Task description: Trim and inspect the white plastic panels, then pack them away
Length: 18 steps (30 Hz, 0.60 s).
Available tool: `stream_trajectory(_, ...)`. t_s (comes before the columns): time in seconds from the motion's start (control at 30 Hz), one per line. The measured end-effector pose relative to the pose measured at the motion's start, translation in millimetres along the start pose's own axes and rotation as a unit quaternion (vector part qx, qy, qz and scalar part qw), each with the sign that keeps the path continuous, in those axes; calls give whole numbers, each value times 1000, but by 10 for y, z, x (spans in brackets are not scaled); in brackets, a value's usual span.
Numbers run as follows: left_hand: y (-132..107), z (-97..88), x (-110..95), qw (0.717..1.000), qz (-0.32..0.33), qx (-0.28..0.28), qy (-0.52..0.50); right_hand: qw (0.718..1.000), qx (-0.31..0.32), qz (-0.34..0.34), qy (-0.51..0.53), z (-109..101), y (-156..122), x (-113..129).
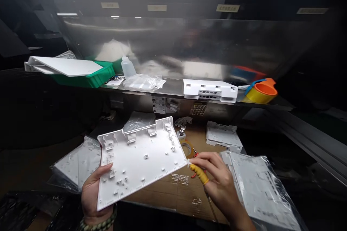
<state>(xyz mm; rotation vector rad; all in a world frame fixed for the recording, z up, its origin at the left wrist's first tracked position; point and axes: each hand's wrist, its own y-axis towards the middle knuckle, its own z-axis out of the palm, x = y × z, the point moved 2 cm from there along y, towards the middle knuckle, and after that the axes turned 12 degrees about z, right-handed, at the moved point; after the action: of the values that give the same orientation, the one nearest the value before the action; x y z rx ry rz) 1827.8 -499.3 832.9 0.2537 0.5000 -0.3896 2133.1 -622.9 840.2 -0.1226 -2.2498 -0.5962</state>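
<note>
My left hand (93, 191) grips a white plastic housing panel (141, 162) by its left edge, thumb on the inner face. The panel is tilted, showing clips, posts and ribs. At its right corner, my right hand (217, 178) has thumb and forefinger pinched together, the thumb wrapped in yellow. A small white bit (189, 163) shows at those fingertips; I cannot tell whether it is a separate piece or what it is. A thin dark rod or cord shows below that hand. Red-handled pliers or cutters (195, 154) lie partly hidden behind my fingers.
Bagged white panels lie left (77, 162) and right (260, 187). On the cardboard (173, 198) sit yellow tape (187, 148), a small bottle (181, 135) and another housing (223, 135). The metal shelf (168, 92) holds a green bin (101, 75), a squeeze bottle (128, 67), a white housing (210, 90) and orange-yellow tape rolls (261, 92).
</note>
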Motion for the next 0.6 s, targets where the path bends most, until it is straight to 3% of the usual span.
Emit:
stream_trajectory(0.17,-11,81,2,998,44,-46,11,1000,-9,-20,-11,125,34,40)
stream_trajectory(0.27,-38,59,8,997,59,-41,11,999,7,-52,10,149,3,14)
stream_trajectory(0.4,-179,-182,-33,996,52,-69,20,998,23,-54,-22,170,76,-129)
stream_trajectory(0.5,-329,-404,-96,987,31,-148,61,1000,-28,-13,-5,77,251,-157)
stream_trajectory(0.6,-433,-462,-113,973,-21,-208,101,995,-87,2,54,-9,439,-4)
